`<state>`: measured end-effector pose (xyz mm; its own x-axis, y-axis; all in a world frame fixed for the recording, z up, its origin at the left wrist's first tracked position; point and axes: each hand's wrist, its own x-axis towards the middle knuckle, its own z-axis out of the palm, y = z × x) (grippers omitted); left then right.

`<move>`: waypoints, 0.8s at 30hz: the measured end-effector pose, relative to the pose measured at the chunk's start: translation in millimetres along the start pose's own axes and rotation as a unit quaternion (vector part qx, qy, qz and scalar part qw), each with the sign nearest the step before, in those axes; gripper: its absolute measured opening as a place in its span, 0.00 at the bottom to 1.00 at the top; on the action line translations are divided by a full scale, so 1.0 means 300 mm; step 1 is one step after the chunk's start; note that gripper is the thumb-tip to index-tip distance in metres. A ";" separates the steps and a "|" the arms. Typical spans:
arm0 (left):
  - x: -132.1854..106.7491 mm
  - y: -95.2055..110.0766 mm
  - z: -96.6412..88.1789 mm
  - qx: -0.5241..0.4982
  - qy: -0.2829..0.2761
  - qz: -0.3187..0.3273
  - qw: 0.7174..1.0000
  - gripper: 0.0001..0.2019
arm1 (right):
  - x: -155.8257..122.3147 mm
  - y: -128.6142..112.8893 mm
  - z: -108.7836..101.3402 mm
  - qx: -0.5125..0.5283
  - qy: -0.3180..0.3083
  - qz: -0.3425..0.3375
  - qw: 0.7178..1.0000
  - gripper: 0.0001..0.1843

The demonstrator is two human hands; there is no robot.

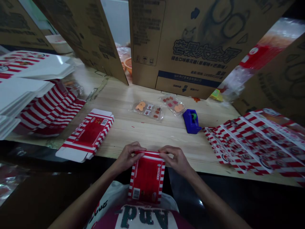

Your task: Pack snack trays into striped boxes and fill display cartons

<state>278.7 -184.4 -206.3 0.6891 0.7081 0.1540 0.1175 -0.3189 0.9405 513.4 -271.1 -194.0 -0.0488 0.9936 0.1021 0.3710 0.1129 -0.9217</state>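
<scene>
A red carton (148,176) with red-and-white striped edges stands against my body at the table's front edge, its barcode at the lower left. My left hand (131,155) pinches the left corner of its top end. At the right corner, my right hand (175,158) grips the same end between thumb and fingers. The carton's inside is hidden. Beyond my hands lie two clear packets of small candy-like pieces, one left (149,109) and one right (173,104). A blue tape dispenser (191,121) sits to their right.
A flat striped carton (91,132) with an open end flap lies left. Flat white-and-red card sheets (28,84) are stacked further left. Overlapping striped cartons (252,143) cover the right side. Large brown cardboard boxes (190,41) stand along the back of the wooden table (119,133).
</scene>
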 end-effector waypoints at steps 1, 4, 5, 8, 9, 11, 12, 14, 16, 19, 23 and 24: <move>-0.004 -0.008 0.010 -0.021 0.011 -0.009 1.000 0.09 | -0.016 0.008 0.011 -0.020 0.018 -0.037 0.999 0.06; -0.014 -0.028 0.057 -0.113 0.053 -0.048 0.991 0.08 | -0.062 0.038 0.055 -0.031 0.087 -0.078 0.993 0.05; -0.016 -0.032 0.075 -0.146 0.065 -0.069 0.985 0.07 | -0.074 0.045 0.070 -0.027 0.107 -0.070 0.991 0.04; -0.012 -0.032 0.117 -0.223 0.089 -0.159 0.958 0.08 | -0.095 0.058 0.095 0.022 0.138 -0.002 0.990 0.06; -0.009 -0.030 0.124 -0.235 0.091 -0.182 0.950 0.09 | -0.095 0.065 0.088 0.039 0.138 0.020 0.989 0.08; 0.000 -0.025 0.127 -0.236 0.090 -0.200 0.947 0.10 | -0.081 0.094 0.038 0.049 0.136 0.050 0.988 0.11; 0.005 -0.024 0.124 -0.229 0.085 -0.198 0.949 0.10 | -0.069 0.119 -0.008 0.039 0.146 0.060 0.987 0.13; 0.015 -0.025 0.115 -0.215 0.075 -0.190 0.955 0.09 | -0.038 0.185 -0.137 0.003 0.215 0.082 0.973 0.15; 0.020 -0.028 0.110 -0.202 0.069 -0.187 0.959 0.10 | -0.001 0.263 -0.289 -0.039 0.327 0.111 0.938 0.19; 0.020 -0.033 0.113 -0.180 0.075 -0.182 0.964 0.10 | 0.062 0.371 -0.481 -0.087 0.421 0.153 0.890 0.19; 0.012 -0.035 0.124 -0.169 0.088 -0.183 0.964 0.10 | 0.138 0.455 -0.577 -0.092 0.418 0.204 0.880 0.11; 0.010 -0.035 0.126 -0.166 0.091 -0.184 0.965 0.10 | 0.151 0.466 -0.578 -0.085 0.414 0.214 0.881 0.10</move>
<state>306.4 -202.7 -227.1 0.5047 0.8430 -0.1859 0.0738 0.1724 0.9823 724.0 -209.0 -253.4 0.7961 0.6020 0.0618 0.3280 -0.3434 -0.8801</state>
